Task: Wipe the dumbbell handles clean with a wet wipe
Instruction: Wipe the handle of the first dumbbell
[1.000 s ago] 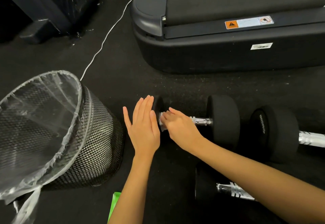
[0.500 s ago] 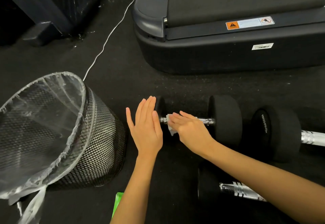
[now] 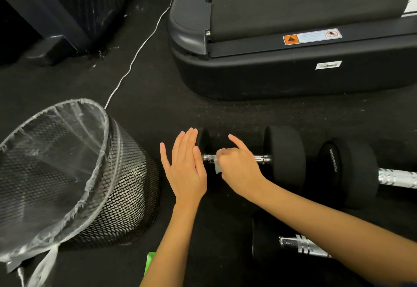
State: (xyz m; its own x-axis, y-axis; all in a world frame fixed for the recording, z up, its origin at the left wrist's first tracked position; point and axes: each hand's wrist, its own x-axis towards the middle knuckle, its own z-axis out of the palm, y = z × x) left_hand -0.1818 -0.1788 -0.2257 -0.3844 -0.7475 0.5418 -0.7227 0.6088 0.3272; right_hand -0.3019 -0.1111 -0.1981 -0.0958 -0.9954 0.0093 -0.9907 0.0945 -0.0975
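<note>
Chrome handle [image 3: 261, 158] of the nearest-centre dumbbell [image 3: 285, 152] lies on the black floor [image 3: 158, 111], running left to right between two black round heads, with the right hand [image 3: 239, 169] draped over its middle. That hand's fingers [image 3: 225, 152] are clenched around a small white wet wipe [image 3: 217, 166] pressed against the bar, the index finger lifted and pointing away. The left hand [image 3: 186, 169] stands flat and released, fingers straight and together, its palm edge against the dumbbell's left head [image 3: 203, 142]. A second dumbbell [image 3: 352, 171] lies just to the right, its shiny bar running off the frame edge, and a third [image 3: 300, 245] lies nearer the person, partly hidden under the right forearm. To the left stands a black mesh bin [image 3: 121, 187] lined with a clear plastic bag. A treadmill base [image 3: 270, 77] with an orange warning label sits beyond the dumbbells, and a thin white cable [image 3: 135, 54] trails across the floor. A bright green object [image 3: 150, 260] peeks out beside the left forearm.
</note>
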